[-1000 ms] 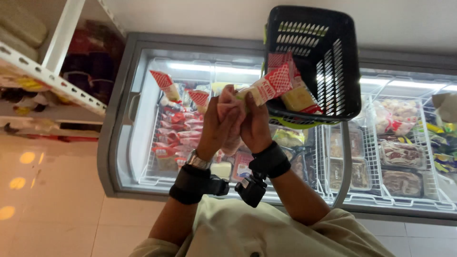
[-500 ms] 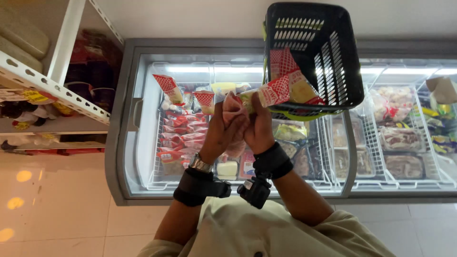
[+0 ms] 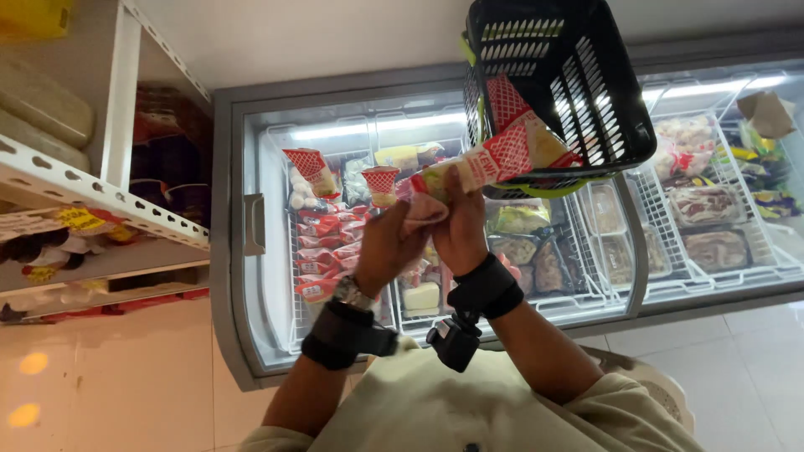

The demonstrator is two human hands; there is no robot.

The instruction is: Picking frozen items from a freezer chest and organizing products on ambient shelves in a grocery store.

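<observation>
My left hand (image 3: 392, 244), with a watch and a black wrist strap, and my right hand (image 3: 459, 226), also strapped, are pressed together over a glass-topped chest freezer (image 3: 251, 226). Both grip the near end of a red-and-white checked food packet (image 3: 496, 157) with yellowish contents. The packet's far end rests at the lower rim of a black plastic shopping basket (image 3: 578, 75), which holds another red checked packet (image 3: 506, 102). The basket sits above the freezer lid, to the right of my hands.
Inside the freezer lie red packets (image 3: 322, 251), two checked cones (image 3: 311, 169), pale blocks and wire baskets of wrapped meat (image 3: 703, 205). A white metal shelf rack (image 3: 100, 201) with goods stands at the left. Tiled floor (image 3: 109, 377) runs along the freezer's front.
My hands and the packet stay together at the basket's rim, barely shifted. The view has drifted, so the freezer and basket sit a little differently in frame.
</observation>
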